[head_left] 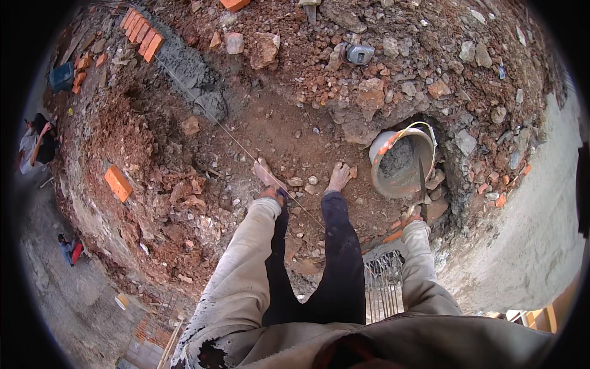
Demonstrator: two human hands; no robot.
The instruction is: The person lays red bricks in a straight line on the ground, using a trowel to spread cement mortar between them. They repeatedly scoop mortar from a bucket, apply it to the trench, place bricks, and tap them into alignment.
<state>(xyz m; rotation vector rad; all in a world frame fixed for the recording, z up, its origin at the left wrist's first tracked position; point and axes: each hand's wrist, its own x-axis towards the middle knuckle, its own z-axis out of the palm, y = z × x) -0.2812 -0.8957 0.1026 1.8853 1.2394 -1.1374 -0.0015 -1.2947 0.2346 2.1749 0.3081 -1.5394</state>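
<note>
My right hand (412, 215) is closed on the handle of a trowel (422, 178). The trowel's blade points up and away, over the near right rim of a bucket (376, 157). Grey wet mortar (396, 158) lies in this tilted bucket, and its handle, pale with an orange part, arches over the far side. My left hand (270, 194) is down against my left leg, close to a taut string (236, 142). How its fingers are set does not show clearly.
Several orange bricks (142, 35) stand in a row on a mortar bed (190, 71) at far left. A loose brick (118, 182) lies on the left soil. A tape measure (359, 54) sits among rubble. Steel bars (384, 286) stick out near my right leg. Two people are at far left.
</note>
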